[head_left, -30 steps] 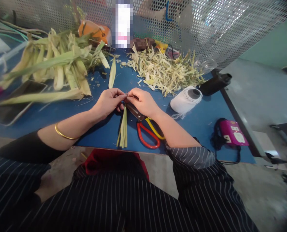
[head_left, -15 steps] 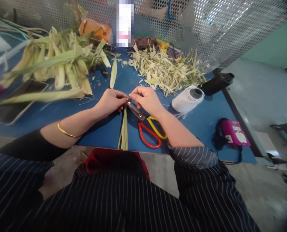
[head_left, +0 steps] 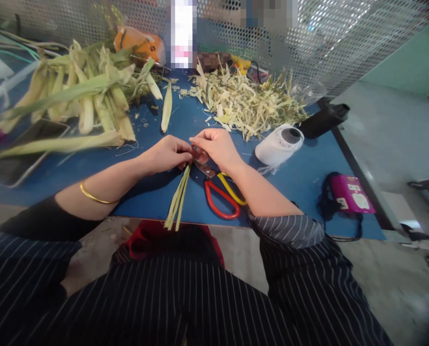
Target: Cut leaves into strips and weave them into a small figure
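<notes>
My left hand [head_left: 171,154] is closed on the upper end of some narrow corn husk strips [head_left: 178,201], which hang down toward the table's front edge. Fingertips of my right hand [head_left: 216,148] are pinched right beside it at the top of the strips; what they grip is too small to tell. Scissors [head_left: 222,199] with one red and one yellow handle lie under my right hand and forearm, their blades partly hidden by the fingers. A single husk leaf [head_left: 167,109] lies on the blue table [head_left: 138,192] just beyond my hands.
Corn husks [head_left: 88,96] are heaped at the left over a dark flat panel [head_left: 12,166]. Shredded husk [head_left: 246,105] is piled behind my right hand. To its right are a white thread cone [head_left: 277,146], a black cylinder [head_left: 324,121] and a purple box [head_left: 353,194] with a cord. Perforated metal stands behind.
The lower ends of the strips have swung left and fanned apart. Both hands stay together, their fingers shifted slightly. The view has moved a little.
</notes>
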Motion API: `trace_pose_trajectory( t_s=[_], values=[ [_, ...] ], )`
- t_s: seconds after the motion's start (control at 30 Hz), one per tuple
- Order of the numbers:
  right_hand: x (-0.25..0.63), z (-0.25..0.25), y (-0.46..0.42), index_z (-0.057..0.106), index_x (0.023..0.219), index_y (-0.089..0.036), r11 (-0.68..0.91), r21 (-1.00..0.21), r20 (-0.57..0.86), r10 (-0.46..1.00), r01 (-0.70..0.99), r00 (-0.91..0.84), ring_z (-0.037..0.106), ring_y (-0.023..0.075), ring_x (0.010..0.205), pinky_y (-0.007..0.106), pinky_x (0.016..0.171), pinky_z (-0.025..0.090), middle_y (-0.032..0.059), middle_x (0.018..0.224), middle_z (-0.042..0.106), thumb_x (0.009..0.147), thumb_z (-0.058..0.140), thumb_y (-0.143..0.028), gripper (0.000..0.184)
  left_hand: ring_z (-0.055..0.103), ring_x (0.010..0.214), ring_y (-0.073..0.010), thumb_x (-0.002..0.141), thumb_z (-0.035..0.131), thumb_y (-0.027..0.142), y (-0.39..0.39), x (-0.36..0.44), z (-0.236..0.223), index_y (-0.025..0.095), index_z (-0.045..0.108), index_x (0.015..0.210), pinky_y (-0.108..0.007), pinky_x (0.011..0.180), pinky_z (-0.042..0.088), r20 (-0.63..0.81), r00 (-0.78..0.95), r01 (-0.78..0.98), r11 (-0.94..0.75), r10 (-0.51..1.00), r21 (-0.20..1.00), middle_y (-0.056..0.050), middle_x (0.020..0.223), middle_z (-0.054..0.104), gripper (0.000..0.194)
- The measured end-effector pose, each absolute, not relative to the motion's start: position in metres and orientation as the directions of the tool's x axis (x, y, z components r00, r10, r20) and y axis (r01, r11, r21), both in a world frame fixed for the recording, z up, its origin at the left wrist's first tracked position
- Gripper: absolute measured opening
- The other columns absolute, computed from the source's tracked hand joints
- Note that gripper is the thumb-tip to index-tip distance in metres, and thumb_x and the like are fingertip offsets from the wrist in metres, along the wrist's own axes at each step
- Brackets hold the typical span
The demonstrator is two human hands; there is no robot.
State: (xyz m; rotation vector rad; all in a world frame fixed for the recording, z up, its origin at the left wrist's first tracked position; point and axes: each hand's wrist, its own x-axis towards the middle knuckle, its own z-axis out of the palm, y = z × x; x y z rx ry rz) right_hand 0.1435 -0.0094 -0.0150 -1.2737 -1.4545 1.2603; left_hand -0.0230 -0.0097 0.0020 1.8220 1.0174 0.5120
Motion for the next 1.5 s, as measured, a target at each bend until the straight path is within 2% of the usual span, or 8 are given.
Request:
trace_pose_trajectory(
  t_s=[0.13,0.3,0.53,0.67,0.77,1.1,1.3,1.5],
  values=[
    [0.146,-0.015,-0.008,0.062,0.075,-0.018,0.030,-0.989,-0.001,0.978,0.144,-0.208,0.052,0.0080,0.045,0.024,0.044,0.046,0.0011,0.067,0.064,0.078,0.066,-0.046,0.028,0.044,0.045,-0.0082,0.075,0.061,0.030,-0.010,-0.023,-0.001,0.013,0.070,0.064,-0.021,0.045,0.032,-0.104,0.514,0.440,-0.157,0.851,0.884,-0.001,0.051,0.057,0.022],
    [0.157,-0.006,-0.003,0.062,0.106,-0.021,0.185,-0.963,0.173,0.982,0.195,-0.074,0.055,0.0076,0.056,0.024,0.057,0.048,0.0017,0.088,0.067,0.086,0.055,-0.039,0.027,0.045,0.046,-0.0076,0.074,0.067,0.031,-0.007,-0.023,-0.006,0.013,0.073,0.073,-0.021,0.046,0.035,-0.126,0.463,0.279,-0.010,0.877,0.960,-0.001,0.052,0.055,0.019],
    [0.170,0.004,-0.003,0.070,0.083,-0.019,0.412,-0.759,0.223,0.892,0.505,-0.393,0.053,0.0111,0.064,0.028,0.064,0.042,0.0014,0.080,0.063,0.077,0.068,-0.037,0.019,0.044,0.045,-0.0068,0.072,0.071,0.028,-0.009,-0.022,0.000,0.013,0.066,0.060,-0.021,0.045,0.036,-0.177,0.421,0.186,0.106,0.890,0.977,-0.001,0.051,0.053,0.020],
    [0.167,0.002,-0.005,0.069,0.074,-0.019,0.496,-0.593,0.258,0.863,0.634,-0.434,0.050,0.0124,0.068,0.028,0.067,0.038,0.0002,0.073,0.056,0.075,0.069,-0.030,0.012,0.044,0.044,-0.0062,0.072,0.071,0.027,-0.008,-0.022,-0.002,0.013,0.067,0.061,-0.021,0.044,0.037,-0.189,0.407,0.165,0.131,0.894,0.978,0.000,0.052,0.054,0.018],
    [0.166,0.002,-0.006,0.066,0.070,-0.018,0.500,-0.557,0.266,0.864,0.663,-0.428,0.048,0.0116,0.066,0.028,0.066,0.036,-0.0005,0.071,0.053,0.079,0.064,-0.026,0.012,0.046,0.044,-0.0060,0.071,0.072,0.029,-0.007,-0.022,-0.005,0.012,0.069,0.065,-0.021,0.044,0.038,-0.184,0.384,0.161,0.130,0.905,0.978,-0.002,0.057,0.059,0.019],
    [0.163,0.005,-0.009,0.065,0.066,-0.017,0.501,-0.664,0.217,0.840,0.555,-0.497,0.051,0.0105,0.065,0.026,0.067,0.038,-0.0015,0.069,0.057,0.076,0.066,-0.025,0.013,0.048,0.046,-0.0060,0.062,0.079,0.026,-0.003,-0.025,-0.006,0.012,0.072,0.075,-0.018,0.041,0.034,-0.232,0.307,0.114,0.206,0.923,0.972,-0.002,0.057,0.062,0.021],
    [0.167,0.008,-0.009,0.067,0.068,-0.016,0.367,-0.775,0.061,0.854,0.514,-0.517,0.053,0.0096,0.059,0.026,0.064,0.040,-0.0011,0.067,0.061,0.078,0.063,-0.033,0.020,0.048,0.046,-0.0065,0.060,0.080,0.025,0.001,-0.029,-0.006,0.013,0.070,0.074,-0.019,0.041,0.034,-0.222,0.330,0.137,0.186,0.917,0.973,-0.001,0.056,0.060,0.021],
    [0.161,-0.009,-0.002,0.061,0.086,-0.016,0.272,-0.917,0.184,0.938,0.291,-0.295,0.062,0.0108,0.064,0.028,0.067,0.051,0.0015,0.081,0.066,0.077,0.057,-0.019,0.010,0.050,0.048,-0.0074,0.062,0.077,0.024,0.000,-0.030,-0.004,0.013,0.068,0.073,-0.020,0.043,0.034,-0.076,0.377,0.201,-0.002,0.923,0.980,-0.001,0.059,0.061,0.018]
  ],
)
